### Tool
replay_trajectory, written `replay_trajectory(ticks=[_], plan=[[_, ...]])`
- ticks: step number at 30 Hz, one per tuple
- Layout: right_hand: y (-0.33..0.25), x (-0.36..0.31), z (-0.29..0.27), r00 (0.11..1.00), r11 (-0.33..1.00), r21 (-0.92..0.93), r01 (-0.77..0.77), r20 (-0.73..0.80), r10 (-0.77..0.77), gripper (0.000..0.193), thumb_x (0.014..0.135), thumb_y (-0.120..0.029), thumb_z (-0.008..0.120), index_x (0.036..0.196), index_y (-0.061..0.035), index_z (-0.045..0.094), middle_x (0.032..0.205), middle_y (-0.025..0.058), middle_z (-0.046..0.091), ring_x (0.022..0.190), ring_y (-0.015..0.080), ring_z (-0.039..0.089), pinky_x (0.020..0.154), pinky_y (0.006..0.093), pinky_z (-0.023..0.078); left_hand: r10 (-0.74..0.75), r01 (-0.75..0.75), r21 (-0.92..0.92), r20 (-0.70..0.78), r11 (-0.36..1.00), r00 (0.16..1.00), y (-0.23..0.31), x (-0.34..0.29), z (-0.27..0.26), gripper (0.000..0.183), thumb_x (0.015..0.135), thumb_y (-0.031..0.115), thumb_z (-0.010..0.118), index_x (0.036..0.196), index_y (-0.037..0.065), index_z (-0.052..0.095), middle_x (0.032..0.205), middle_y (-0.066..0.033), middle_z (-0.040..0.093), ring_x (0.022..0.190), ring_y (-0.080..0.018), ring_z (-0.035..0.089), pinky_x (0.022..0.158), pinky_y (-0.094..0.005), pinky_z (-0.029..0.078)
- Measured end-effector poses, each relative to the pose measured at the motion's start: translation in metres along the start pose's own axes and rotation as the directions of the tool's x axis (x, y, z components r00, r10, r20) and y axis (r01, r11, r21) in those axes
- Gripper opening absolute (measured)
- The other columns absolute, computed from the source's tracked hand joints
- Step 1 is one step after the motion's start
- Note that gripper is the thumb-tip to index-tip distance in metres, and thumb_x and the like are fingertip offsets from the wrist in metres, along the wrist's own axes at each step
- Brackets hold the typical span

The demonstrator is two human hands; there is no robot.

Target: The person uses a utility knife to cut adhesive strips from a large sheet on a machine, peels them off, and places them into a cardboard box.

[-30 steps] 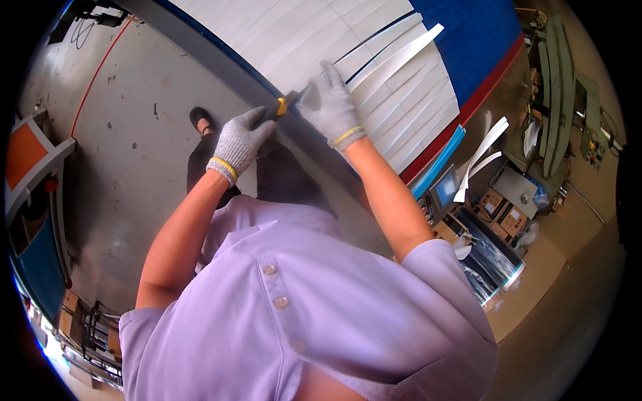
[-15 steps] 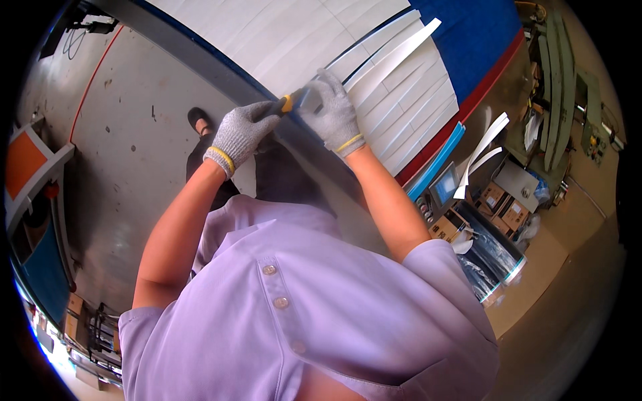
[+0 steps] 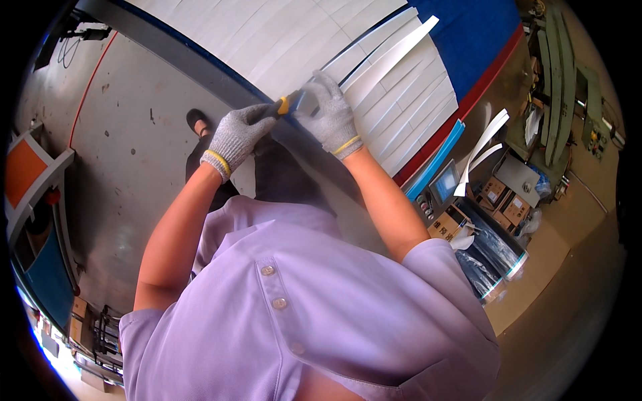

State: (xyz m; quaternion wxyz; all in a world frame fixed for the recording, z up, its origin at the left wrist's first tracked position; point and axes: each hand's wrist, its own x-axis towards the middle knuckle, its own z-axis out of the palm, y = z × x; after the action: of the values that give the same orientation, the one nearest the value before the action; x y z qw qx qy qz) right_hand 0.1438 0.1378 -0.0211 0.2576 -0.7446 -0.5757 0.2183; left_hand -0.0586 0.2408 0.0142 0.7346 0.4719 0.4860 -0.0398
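The gloved left hand (image 3: 235,138) is gripping a dark-and-yellow tool (image 3: 283,105) over the table (image 3: 180,60) edge, while the right hand (image 3: 329,119) is sitting near white strips (image 3: 394,61), its grasp unclear to me.

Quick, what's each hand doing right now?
Left gray-gloved hand: closed, holding a slim black-and-yellow tool.
Right gray-gloved hand: fingers curled; whether it holds anything can't be told.

White strips (image 3: 267,41) on blue-topped table (image 3: 476,48)
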Motion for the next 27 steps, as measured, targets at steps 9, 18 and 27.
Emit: replay_trajectory(ticks=[9, 18, 27], plan=[[-0.0013, 0.0005, -0.0017, 1.0, 1.0, 0.008, -0.005, 0.013, 0.005, 0.055, 0.071, -0.023, 0.084, 0.118, -0.0077, 0.061, 0.141, 0.0206, 0.049, 0.129, 0.0395, 0.05, 0.107, 0.044, 0.045, -0.004, 0.004, 0.006, 0.005, 1.0, 1.0, 0.0006, 0.0009, -0.0015, 0.043, 0.093, 0.023, 0.066, 0.13, 0.0, 0.063, 0.074, -0.0023, 0.066, 0.057, -0.0074, 0.06, 0.052, -0.0234, 0.05], [-0.0008, 0.0014, -0.0018, 1.0, 1.0, 0.008, -0.004, 0.02, 0.004, 0.055, 0.071, -0.024, 0.084, 0.118, -0.0073, 0.062, 0.141, 0.0212, 0.049, 0.129, 0.0395, 0.05, 0.107, 0.0438, 0.045, 0.0, 0.001, -0.02, 0.012, 1.0, 1.0, -0.0047, 0.0046, -0.0015, 0.044, 0.093, 0.022, 0.066, 0.13, 0.0, 0.063, 0.074, -0.0025, 0.066, 0.054, -0.0075, 0.059, 0.051, -0.0232, 0.049], [-0.0022, 0.0013, -0.0026, 1.0, 1.0, -0.003, -0.012, 0.025, 0.012, 0.055, 0.071, -0.025, 0.084, 0.118, -0.0072, 0.062, 0.142, 0.0205, 0.049, 0.129, 0.0391, 0.05, 0.107, 0.0437, 0.045, -0.019, 0.019, -0.007, 0.007, 1.0, 1.0, -0.0057, 0.0055, -0.0033, 0.044, 0.092, 0.024, 0.067, 0.129, 0.0, 0.064, 0.076, -0.0036, 0.066, 0.058, -0.0082, 0.06, 0.053, -0.0246, 0.051]])
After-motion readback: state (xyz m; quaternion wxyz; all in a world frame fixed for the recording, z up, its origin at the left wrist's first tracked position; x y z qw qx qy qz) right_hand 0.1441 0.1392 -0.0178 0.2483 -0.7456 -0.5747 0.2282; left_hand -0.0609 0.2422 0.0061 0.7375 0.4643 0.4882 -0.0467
